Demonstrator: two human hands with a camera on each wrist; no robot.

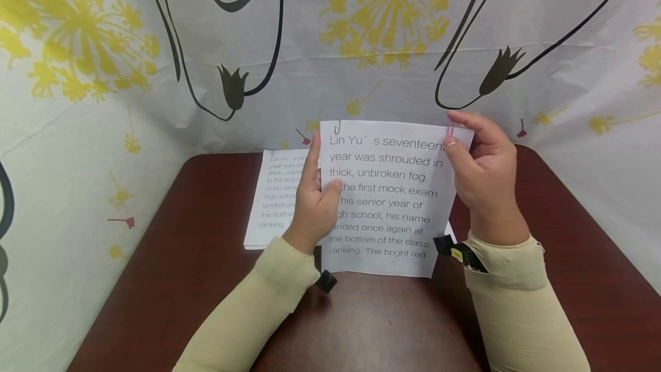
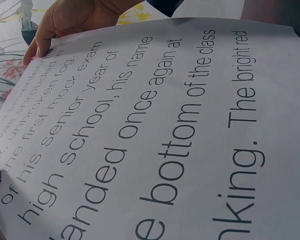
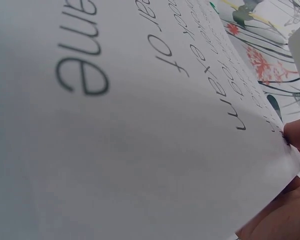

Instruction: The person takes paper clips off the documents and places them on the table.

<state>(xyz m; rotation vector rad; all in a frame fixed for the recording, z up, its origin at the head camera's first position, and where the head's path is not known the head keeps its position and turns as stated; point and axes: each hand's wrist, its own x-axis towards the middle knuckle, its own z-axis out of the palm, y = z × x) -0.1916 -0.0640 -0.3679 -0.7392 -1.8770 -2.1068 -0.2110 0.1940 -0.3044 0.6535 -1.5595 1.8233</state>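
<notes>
A printed sheet of paper is held up over the table, its text facing me. My left hand grips its left edge, thumb on the front and fingers behind. At the top right corner, my right hand pinches a pink paper clip between thumb and index finger. A green paper clip sits on the top edge at the left. In the left wrist view the right hand is at the far corner of the paper. The right wrist view shows the thumb at that corner, largely covering the clip.
Behind the held paper, a stack of printed sheets with a clip at its top left lies on the dark red-brown table. A white cloth with yellow flowers and dark stems hangs behind and at the sides.
</notes>
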